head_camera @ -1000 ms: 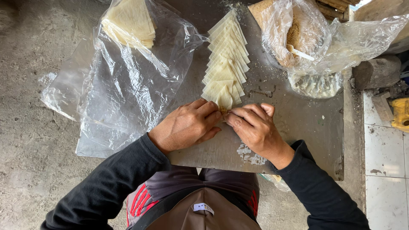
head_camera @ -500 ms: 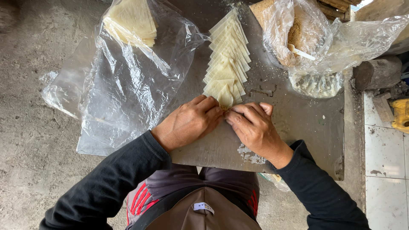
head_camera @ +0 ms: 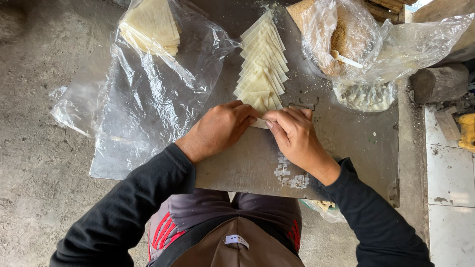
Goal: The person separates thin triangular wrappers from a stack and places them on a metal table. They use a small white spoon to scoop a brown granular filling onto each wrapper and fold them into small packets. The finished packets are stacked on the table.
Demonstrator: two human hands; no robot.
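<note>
My left hand (head_camera: 217, 129) and my right hand (head_camera: 295, 138) meet over a grey metal board (head_camera: 247, 165). Between the fingertips of both hands is a pale dough wrapper (head_camera: 259, 123), mostly hidden by the fingers. It lies at the near end of a row of folded, cream-coloured triangular wrappers (head_camera: 262, 66) that overlap one another and run away from me up the board.
A stack of flat wrappers (head_camera: 148, 27) rests on a clear plastic sheet (head_camera: 143, 104) at the left. A plastic bag of brownish filling (head_camera: 341, 42) with a white spoon (head_camera: 346, 59) sits at the right, beside a block of wood (head_camera: 438, 81). White floor tiles (head_camera: 448, 198) lie to the right.
Both hands stay together at the near end of the row; only the fingers have shifted slightly on the wrapper.
</note>
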